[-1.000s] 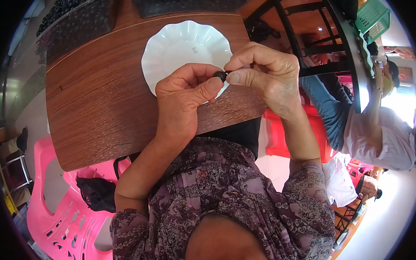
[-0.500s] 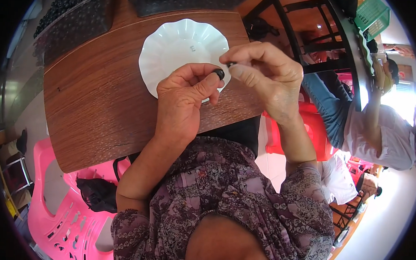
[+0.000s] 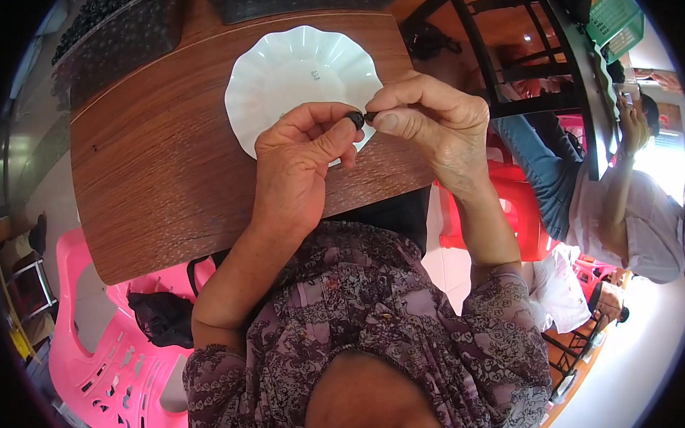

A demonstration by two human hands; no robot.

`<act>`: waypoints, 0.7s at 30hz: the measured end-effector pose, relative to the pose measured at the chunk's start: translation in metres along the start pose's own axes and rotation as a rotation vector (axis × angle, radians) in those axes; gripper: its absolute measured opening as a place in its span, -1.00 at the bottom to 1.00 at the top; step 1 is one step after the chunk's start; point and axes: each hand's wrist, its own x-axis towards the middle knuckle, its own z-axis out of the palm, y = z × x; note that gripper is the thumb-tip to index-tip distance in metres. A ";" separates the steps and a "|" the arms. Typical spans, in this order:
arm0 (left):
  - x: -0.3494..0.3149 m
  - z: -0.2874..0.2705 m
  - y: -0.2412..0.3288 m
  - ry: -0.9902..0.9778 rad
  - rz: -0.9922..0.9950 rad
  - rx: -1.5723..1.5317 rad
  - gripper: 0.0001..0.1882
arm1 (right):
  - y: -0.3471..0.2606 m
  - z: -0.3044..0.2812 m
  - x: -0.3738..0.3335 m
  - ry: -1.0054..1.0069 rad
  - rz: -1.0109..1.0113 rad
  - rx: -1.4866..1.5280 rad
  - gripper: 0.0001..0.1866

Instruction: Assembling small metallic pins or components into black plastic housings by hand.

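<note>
Right hand has come back L since half a sec ago: its tips were a bit apart from the black ball, now they're right at its R side.

Head view (only one): left hand pinches the ball betw. thumb & index, other fingers curled under. Right hand's thumb & index are pinched together, w/ a tiny dark bit betw. the tips; can't tell if bit & ball are joined or just touching. Ball sits in mid-air over the near R part of the white plate, wavy rim, on the brown table.

Handling, my guess: ball's v. light, shiny so prob. slippery, maybe soft-skinned & easy to bruise; firmness can't be seen. Best hold = round its middle, light squeeze w/ thumb & index pads; the bit's so small that only fingertips fit.

Edges: table's near edge runs just below the hands, R edge near the right wrist, so not much wood that side; past it there's a red stool. Most elbow room = L, a wide stretch of wood from plate to table's L edge, pink chair beyond. Far side's tighter: dark tub close behind the plate, another tub far L.
</note>
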 end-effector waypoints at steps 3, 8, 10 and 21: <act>0.000 0.001 -0.001 -0.013 0.000 -0.007 -0.84 | 0.004 -0.002 0.002 -0.027 -0.057 -0.067 -0.89; 0.001 0.001 -0.003 -0.017 0.010 0.002 -0.84 | 0.001 -0.003 0.006 -0.065 -0.093 -0.114 -0.87; 0.001 0.000 -0.003 -0.014 -0.003 -0.009 -0.83 | 0.002 -0.002 0.006 -0.082 -0.120 -0.148 -0.87; 0.003 0.000 -0.003 -0.021 -0.111 -0.090 -0.82 | 0.004 -0.008 0.006 -0.100 -0.176 -0.228 -0.85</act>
